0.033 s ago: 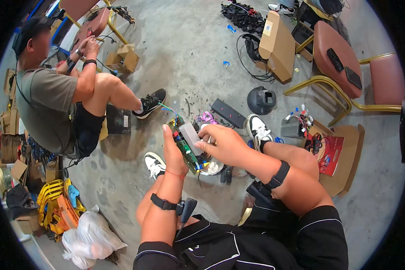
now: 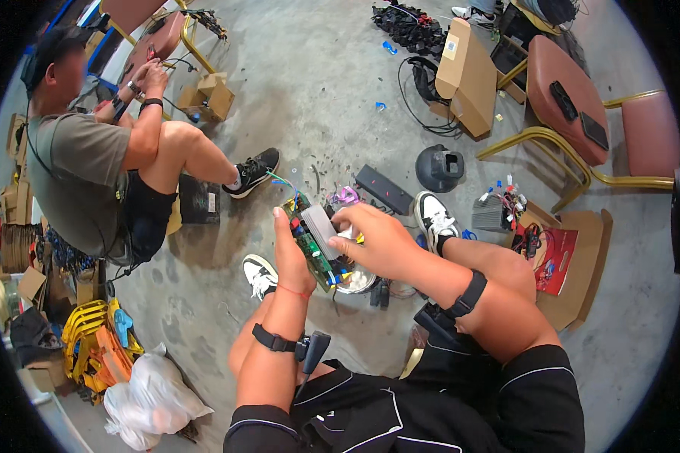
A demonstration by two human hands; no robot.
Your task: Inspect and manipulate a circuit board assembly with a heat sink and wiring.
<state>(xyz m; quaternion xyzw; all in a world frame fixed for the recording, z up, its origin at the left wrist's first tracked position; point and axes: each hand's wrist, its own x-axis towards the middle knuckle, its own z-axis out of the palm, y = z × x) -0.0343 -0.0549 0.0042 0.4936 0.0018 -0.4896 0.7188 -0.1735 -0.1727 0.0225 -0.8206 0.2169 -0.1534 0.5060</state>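
My left hand supports a green circuit board from its left side, tilted in front of my shins. A ribbed silver heat sink stands along the board, with blue and red components beside it, and thin green and blue wires stick out at its far end. My right hand is at the heat sink's right side, thumb and fingers bent into a pinch. What lies between those fingertips is hidden. Below the board, a round container with whitish contents is partly covered.
A black rectangular case and a black hollow housing lie on the floor ahead. On the right are a finned metal box with wires, an open carton and a chair. A co-worker sits at the left.
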